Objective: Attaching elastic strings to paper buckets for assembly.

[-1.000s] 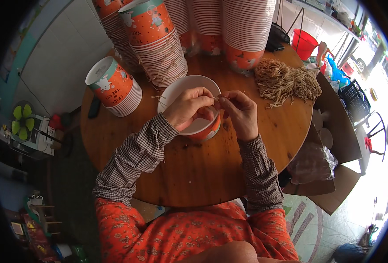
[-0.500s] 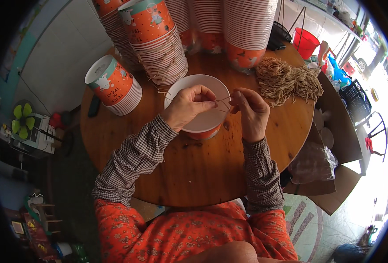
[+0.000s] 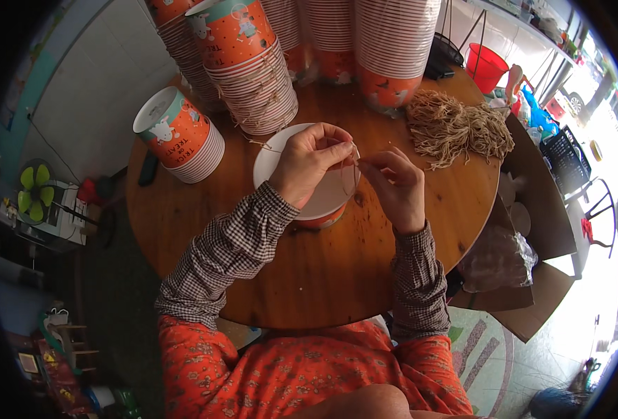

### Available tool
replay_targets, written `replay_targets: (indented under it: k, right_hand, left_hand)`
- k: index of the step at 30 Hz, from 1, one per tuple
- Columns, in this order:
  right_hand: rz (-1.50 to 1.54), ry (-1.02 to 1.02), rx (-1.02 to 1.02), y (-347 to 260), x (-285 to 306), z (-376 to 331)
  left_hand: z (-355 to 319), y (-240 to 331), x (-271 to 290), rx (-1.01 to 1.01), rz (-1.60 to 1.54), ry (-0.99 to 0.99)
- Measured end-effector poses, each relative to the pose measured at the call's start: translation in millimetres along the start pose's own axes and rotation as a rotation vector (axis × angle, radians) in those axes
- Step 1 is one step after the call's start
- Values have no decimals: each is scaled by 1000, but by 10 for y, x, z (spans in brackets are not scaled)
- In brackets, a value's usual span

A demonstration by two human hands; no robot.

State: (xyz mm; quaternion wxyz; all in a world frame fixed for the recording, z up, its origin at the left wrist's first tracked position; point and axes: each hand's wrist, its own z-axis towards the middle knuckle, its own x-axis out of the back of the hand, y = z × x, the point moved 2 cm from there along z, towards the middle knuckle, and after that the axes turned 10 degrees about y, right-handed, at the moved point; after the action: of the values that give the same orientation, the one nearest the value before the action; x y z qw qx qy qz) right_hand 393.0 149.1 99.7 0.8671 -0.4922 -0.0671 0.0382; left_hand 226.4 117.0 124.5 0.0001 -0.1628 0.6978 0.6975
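Observation:
Above the open mouth of an orange paper bucket [image 3: 316, 202], white inside, both my hands work on a thin cord [image 3: 346, 186]. My left hand [image 3: 313, 162] is closed in a pinch on it, thumb against forefinger. Just right of it, my right hand [image 3: 397, 183] pinches the same cord, the two sets of fingertips close together. A small loop of the cord hangs below the fingers, over the bucket's right side. Part of the bucket's rim is hidden behind my left hand.
A tan cord bundle [image 3: 457, 130] lies on the round wooden table [image 3: 309, 279] at right. Behind my left hand leans a bucket stack [image 3: 256, 91] with cords along its side. A shorter stack [image 3: 182, 136] stands left; wrapped stacks [image 3: 393, 49] are behind. A cardboard box [image 3: 543, 195] sits right.
My left hand has moved slightly right, and my right hand has dropped a little and rotated. The cord, crossed between them before, now hangs in a small loop. The bucket has shifted slightly left.

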Motion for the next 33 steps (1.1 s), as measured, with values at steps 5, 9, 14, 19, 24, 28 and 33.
replay_targets:
  k: [5, 9, 14, 19, 24, 28, 33]
  right_hand:
    - [399, -20, -159, 75, -38, -2]
    - [454, 0, -243, 183, -108, -34]
    - [469, 5, -285, 195, -191, -86]
    - [551, -22, -465, 31, -205, -118]
    - [465, -204, -381, 25, -167, -138]
    - [445, -220, -358, 3, -212, -147]
    - [538, -162, -366, 59, -245, -173]
  left_hand:
    - [-87, -64, -18, -108, 230, -87]
    - [-169, -22, -8, -27, 158, -118]
    - [-194, -36, 55, -2, 108, -113]
    - [-268, 20, 119, -14, 123, -52]
    - [-393, 24, 133, -84, 23, 9]
    - [-419, 6, 108, -187, 26, 34]
    - [-439, 26, 110, -225, 61, 42]
